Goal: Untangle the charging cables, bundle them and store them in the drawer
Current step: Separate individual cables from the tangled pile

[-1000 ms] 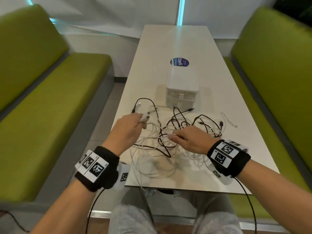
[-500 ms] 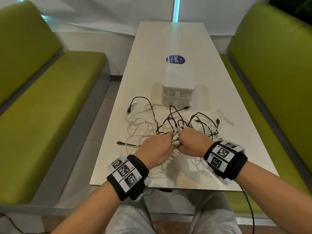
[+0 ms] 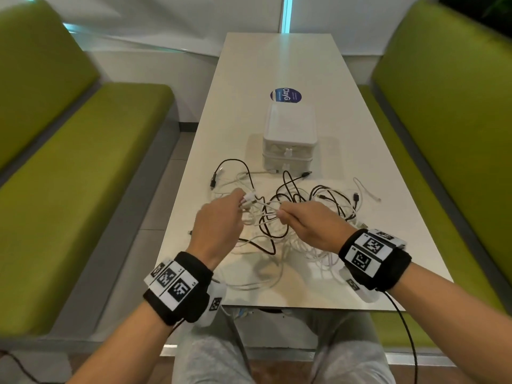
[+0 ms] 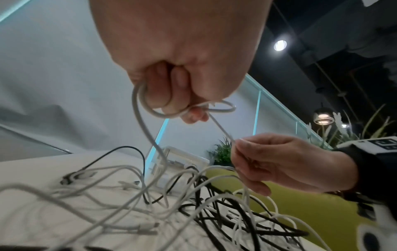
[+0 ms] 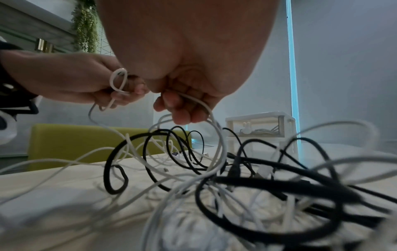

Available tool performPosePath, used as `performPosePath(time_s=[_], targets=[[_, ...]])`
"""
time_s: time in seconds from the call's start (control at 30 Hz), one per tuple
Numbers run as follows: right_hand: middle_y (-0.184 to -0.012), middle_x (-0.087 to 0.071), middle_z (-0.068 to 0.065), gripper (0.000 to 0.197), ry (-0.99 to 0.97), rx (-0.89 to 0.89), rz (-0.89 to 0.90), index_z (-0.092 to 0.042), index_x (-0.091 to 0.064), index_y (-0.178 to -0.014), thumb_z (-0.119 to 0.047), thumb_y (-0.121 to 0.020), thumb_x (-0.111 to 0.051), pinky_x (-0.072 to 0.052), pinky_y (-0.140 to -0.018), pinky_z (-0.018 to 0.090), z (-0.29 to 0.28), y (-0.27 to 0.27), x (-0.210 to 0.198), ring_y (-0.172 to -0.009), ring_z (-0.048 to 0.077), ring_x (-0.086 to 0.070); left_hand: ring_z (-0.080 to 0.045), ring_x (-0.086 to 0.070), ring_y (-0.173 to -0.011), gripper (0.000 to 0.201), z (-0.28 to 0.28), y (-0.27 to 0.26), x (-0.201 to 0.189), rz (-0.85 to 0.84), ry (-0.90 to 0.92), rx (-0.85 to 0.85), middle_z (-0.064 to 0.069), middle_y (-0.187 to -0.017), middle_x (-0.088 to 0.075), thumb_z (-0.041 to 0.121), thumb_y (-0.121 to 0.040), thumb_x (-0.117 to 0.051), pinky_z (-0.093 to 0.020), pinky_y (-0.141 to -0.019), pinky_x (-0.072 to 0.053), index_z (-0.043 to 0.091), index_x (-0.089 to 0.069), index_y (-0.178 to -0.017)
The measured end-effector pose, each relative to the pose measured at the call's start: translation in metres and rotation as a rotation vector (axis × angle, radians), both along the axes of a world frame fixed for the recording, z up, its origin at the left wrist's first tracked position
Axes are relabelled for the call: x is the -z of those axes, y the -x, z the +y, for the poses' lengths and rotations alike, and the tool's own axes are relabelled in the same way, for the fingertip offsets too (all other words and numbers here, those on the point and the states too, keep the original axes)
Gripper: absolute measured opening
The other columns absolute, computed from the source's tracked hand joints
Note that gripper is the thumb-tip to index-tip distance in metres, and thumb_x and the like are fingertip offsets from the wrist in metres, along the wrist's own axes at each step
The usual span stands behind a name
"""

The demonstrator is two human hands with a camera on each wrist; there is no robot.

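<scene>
A tangle of white and black charging cables lies on the near half of the white table. My left hand is raised above the heap and grips small loops of a white cable, its plug end sticking out by the fingertips. My right hand pinches the same white cable a short way along; the strand runs taut between both hands. Behind the heap stands a small white two-drawer box, both drawers closed, cables visible inside the upper one.
Green benches flank the table on both sides. A round blue sticker lies beyond the box. A loose white cable end and black plugs lie at the heap's edges. My knees sit below the table's front edge.
Both hands met at the heap's middle half a second ago; now they have drawn apart, the left moving left and up, pulling a white strand taut between them.
</scene>
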State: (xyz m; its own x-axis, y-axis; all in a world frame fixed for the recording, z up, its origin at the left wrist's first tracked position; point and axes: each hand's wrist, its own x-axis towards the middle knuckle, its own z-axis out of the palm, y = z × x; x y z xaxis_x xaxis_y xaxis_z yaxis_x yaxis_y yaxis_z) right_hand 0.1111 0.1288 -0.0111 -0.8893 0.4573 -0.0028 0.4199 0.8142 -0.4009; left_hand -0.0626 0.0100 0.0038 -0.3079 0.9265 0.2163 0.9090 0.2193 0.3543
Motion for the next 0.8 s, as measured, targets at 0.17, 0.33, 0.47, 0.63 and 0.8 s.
performPosePath(time_s=[0.17,0.33,0.47,0.63,0.8], targets=[[-0.068,-0.054,-0.004,0.037,0.035,0.018,0.021,-0.020,-0.045,-0.078,-0.044,-0.102,-0.030,-0.041,-0.064,0.035,-0.001,0.011,0.006,-0.062,0.016,-0.049,-0.028,-0.063,-0.073,0.014,-0.004,-0.003,0.010,-0.159,-0.185,-0.090,-0.003,-0.083,-0.069,0.004,-0.093,-0.047,-0.042,-0.065,-0.050,0.014,-0.056,-0.098],[-0.075,-0.064,-0.002,0.042,0.177,0.119,-0.042,-0.028,-0.053,-0.072,-0.046,-0.102,-0.030,-0.045,-0.068,0.030,0.013,-0.014,0.017,-0.069,0.014,-0.057,-0.018,-0.061,-0.067,0.021,-0.011,0.017,-0.009,-0.351,-0.415,-0.211,0.006,-0.076,-0.062,0.007,-0.098,-0.037,-0.029,-0.059,-0.044,0.013,-0.056,-0.091],[-0.067,-0.055,-0.003,0.042,0.124,0.116,-0.093,-0.025,-0.045,-0.069,-0.046,-0.102,-0.029,-0.037,-0.063,0.032,0.010,-0.013,0.030,-0.065,0.017,-0.051,-0.022,-0.065,-0.086,0.022,-0.008,0.010,0.005,-0.211,-0.176,-0.104,0.001,-0.100,-0.067,0.004,-0.096,-0.042,-0.039,-0.072,-0.050,0.016,-0.056,-0.108],[-0.064,-0.049,-0.005,0.041,0.023,0.073,-0.191,-0.025,-0.042,-0.070,-0.046,-0.102,-0.028,-0.035,-0.061,0.032,0.002,-0.005,0.027,-0.064,0.018,-0.049,-0.018,-0.061,-0.107,0.060,0.002,-0.011,0.010,-0.078,-0.052,-0.022,0.001,-0.144,-0.042,-0.001,-0.090,-0.041,-0.036,-0.065,-0.046,0.015,-0.032,-0.147],[-0.079,-0.061,0.006,0.023,-0.020,-0.008,-0.076,-0.012,-0.055,-0.084,-0.022,-0.100,-0.041,-0.045,-0.067,0.038,-0.004,-0.003,0.019,-0.072,0.025,-0.057,-0.027,-0.063,-0.097,0.062,0.013,-0.034,0.012,0.011,0.080,0.327,0.003,-0.145,-0.043,0.005,-0.089,-0.039,-0.038,-0.070,-0.049,0.022,-0.033,-0.148]])
